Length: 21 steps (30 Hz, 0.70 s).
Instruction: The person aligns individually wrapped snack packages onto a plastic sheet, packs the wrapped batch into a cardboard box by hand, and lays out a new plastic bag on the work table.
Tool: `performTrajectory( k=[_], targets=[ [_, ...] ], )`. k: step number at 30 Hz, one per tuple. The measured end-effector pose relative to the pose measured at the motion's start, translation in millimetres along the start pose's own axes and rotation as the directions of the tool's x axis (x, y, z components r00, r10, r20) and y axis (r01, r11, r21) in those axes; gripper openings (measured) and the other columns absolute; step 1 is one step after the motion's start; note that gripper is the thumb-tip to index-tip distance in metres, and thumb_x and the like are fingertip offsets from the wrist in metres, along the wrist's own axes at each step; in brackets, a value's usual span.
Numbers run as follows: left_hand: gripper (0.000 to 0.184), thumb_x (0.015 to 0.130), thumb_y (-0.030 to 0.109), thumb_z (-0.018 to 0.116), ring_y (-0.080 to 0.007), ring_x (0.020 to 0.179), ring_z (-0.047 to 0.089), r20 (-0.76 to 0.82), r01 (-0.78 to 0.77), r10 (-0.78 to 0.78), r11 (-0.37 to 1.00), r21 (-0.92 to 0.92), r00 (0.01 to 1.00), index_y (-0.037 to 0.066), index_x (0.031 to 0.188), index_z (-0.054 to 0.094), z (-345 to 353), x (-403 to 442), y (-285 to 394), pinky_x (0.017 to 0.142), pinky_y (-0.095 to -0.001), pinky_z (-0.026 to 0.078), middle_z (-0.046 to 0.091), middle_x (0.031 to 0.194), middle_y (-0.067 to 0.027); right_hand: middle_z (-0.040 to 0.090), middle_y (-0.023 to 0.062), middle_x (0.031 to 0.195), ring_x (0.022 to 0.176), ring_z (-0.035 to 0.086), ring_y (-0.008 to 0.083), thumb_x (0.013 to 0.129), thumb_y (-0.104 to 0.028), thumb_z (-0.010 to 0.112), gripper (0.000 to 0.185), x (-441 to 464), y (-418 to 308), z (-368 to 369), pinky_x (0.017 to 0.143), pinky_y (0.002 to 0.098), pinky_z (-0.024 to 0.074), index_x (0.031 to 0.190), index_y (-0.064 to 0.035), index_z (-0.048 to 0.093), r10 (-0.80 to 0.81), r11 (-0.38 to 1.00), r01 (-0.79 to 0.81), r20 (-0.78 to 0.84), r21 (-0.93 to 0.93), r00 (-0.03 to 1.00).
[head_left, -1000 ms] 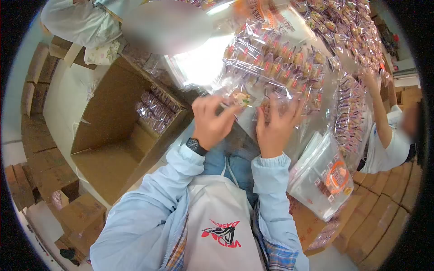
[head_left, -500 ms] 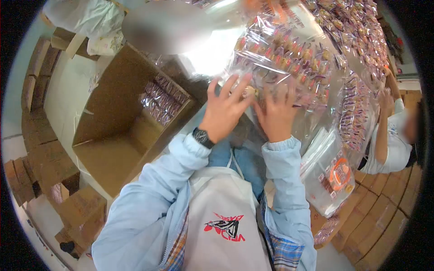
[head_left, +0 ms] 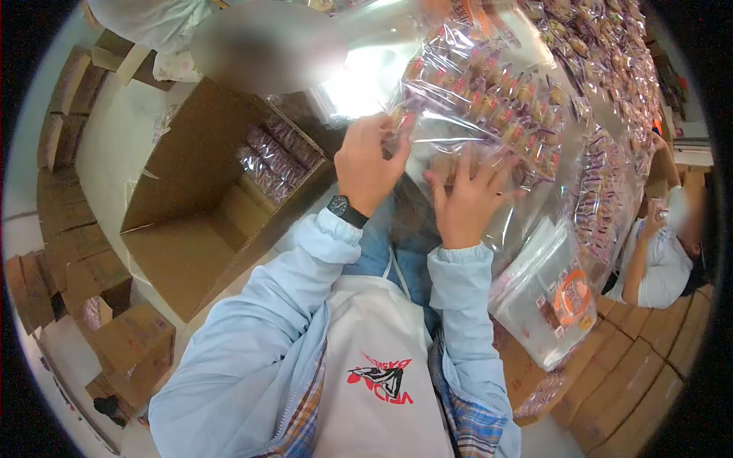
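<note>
A large clear plastic bag [head_left: 450, 130] with rows of small wrapped packets lies on the work surface in front of me. My left hand [head_left: 368, 164], with a black watch at its wrist, is closed at the bag's left side. A small wrapped packet [head_left: 403, 120] shows between its thumb and curled fingers. My right hand [head_left: 469, 200] rests on the near part of the bag, fingers spread and stretched out. Part of a packet [head_left: 443, 164] shows by its fingertips. Glare on the film hides some of the contents.
To the left stands an open cardboard box [head_left: 179, 206] with rows of packets [head_left: 271, 168] inside. A stack of printed flat bags [head_left: 546, 301] lies at right, near another packed bag [head_left: 599, 187]. Loose packets [head_left: 603, 61] cover the far right. A co-worker [head_left: 660, 256] is at the right edge.
My left hand has moved slightly left, and its spread fingers have closed on a small packet. The right hand has shifted slightly, its fingers now spread on the film. The co-worker's hand has lowered.
</note>
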<state>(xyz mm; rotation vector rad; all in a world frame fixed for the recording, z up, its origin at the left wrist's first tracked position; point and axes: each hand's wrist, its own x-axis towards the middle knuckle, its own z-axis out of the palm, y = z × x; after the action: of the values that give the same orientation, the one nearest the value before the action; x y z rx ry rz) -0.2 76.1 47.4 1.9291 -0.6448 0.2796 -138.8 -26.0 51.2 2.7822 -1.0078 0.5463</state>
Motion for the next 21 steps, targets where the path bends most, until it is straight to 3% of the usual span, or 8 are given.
performTrajectory(
  k=[2, 5, 8, 11, 12, 15, 19, 21],
  targets=[
    [0.035, 0.082, 0.017, 0.084, -0.0196, 0.071, 0.063, 0.049, -0.072, 0.069, 0.996, 0.048, 0.996, 0.006, 0.11, 0.066, -2, 6, 0, 0.063, -0.0323, 0.053, 0.064, 0.093, -0.009, 0.037, 0.0246, 0.161, 0.153, 0.025, 0.0471, 0.095, -0.055, 0.064, 0.053, 11, -8, -3, 0.104, 0.0889, 0.0124, 0.13, -0.0161, 0.067, 0.033, 0.992, -0.021, 0.087, -0.126, 0.996],
    [0.029, 0.085, 0.018, 0.079, -0.0248, 0.072, 0.066, 0.154, 0.058, -0.064, 0.997, 0.042, 0.986, 0.008, 0.109, 0.065, -4, 10, 8, 0.062, -0.0386, 0.053, 0.065, 0.094, -0.0094, 0.04, 0.0233, 0.16, 0.151, 0.03, 0.046, 0.097, -0.046, 0.062, 0.047, 27, 3, -13, 0.106, 0.0876, 0.0126, 0.132, -0.0152, 0.065, -0.009, 0.994, 0.019, 0.084, -0.11, 0.996],
    [0.028, 0.086, 0.017, 0.078, -0.024, 0.068, 0.065, 0.186, 0.108, -0.11, 0.994, 0.021, 0.976, 0.008, 0.109, 0.065, 1, 7, 4, 0.062, -0.0392, 0.052, 0.065, 0.094, -0.0095, 0.04, 0.025, 0.159, 0.15, 0.032, 0.0463, 0.093, -0.031, 0.067, 0.041, 19, 15, 5, 0.112, 0.0824, 0.0144, 0.13, -0.0142, 0.067, -0.116, 0.989, 0.122, 0.078, -0.086, 0.99],
    [0.027, 0.086, 0.018, 0.078, -0.0266, 0.074, 0.066, 0.194, 0.199, -0.194, 0.98, -0.006, 0.962, 0.008, 0.108, 0.065, -9, 13, 14, 0.064, -0.0403, 0.052, 0.065, 0.096, -0.0102, 0.046, 0.0247, 0.15, 0.148, 0.034, 0.0467, 0.085, -0.014, 0.07, 0.055, 9, 11, -21, 0.115, 0.0744, 0.0244, 0.139, -0.0136, 0.061, -0.161, 0.986, 0.157, 0.063, 0.057, 0.985],
    [0.029, 0.087, 0.017, 0.08, -0.0208, 0.071, 0.063, 0.142, -0.002, -0.004, 0.999, 0.04, 0.99, 0.002, 0.107, 0.065, -9, 14, 4, 0.063, -0.0341, 0.051, 0.064, 0.095, -0.0114, 0.043, 0.0258, 0.153, 0.145, 0.037, 0.0462, 0.077, -0.006, 0.068, 0.067, -2, 12, -15, 0.117, 0.0651, 0.0306, 0.143, -0.0147, 0.06, -0.143, 0.974, 0.133, 0.041, 0.184, 0.989],
    [0.027, 0.089, 0.016, 0.078, -0.0247, 0.076, 0.065, 0.159, -0.205, 0.185, 0.971, 0.122, 0.97, 0.002, 0.108, 0.065, -14, 20, -3, 0.067, -0.0347, 0.052, 0.064, 0.098, -0.0118, 0.046, 0.0253, 0.15, 0.142, 0.041, 0.0439, 0.078, -0.002, 0.066, 0.064, -19, 9, -13, 0.117, 0.0568, 0.0346, 0.142, -0.0142, 0.061, -0.228, 0.938, 0.258, -0.146, 0.234, 0.963],
    [0.024, 0.088, 0.012, 0.078, -0.025, 0.078, 0.065, 0.235, 0.112, -0.101, 0.993, -0.032, 0.967, 0.001, 0.104, 0.064, -16, 14, -3, 0.069, -0.0346, 0.052, 0.064, 0.098, -0.0123, 0.056, 0.0191, 0.141, 0.129, 0.051, 0.0379, 0.082, -0.001, 0.062, 0.056, -3, -12, -6, 0.11, 0.0531, 0.0405, 0.136, -0.0146, 0.066, -0.221, 0.947, 0.207, 0.031, 0.243, 0.975],
    [0.025, 0.087, 0.01, 0.077, -0.0281, 0.081, 0.065, 0.258, 0.075, -0.061, 0.996, -0.046, 0.964, 0.004, 0.107, 0.064, -18, 14, 0, 0.07, -0.0371, 0.053, 0.063, 0.098, -0.0122, 0.06, 0.0148, 0.137, 0.119, 0.056, 0.0345, 0.086, -0.002, 0.057, 0.05, 19, -22, -9, 0.101, 0.0512, 0.0456, 0.132, -0.0155, 0.069, -0.142, 0.977, 0.134, 0.04, 0.165, 0.989]
  ],
)
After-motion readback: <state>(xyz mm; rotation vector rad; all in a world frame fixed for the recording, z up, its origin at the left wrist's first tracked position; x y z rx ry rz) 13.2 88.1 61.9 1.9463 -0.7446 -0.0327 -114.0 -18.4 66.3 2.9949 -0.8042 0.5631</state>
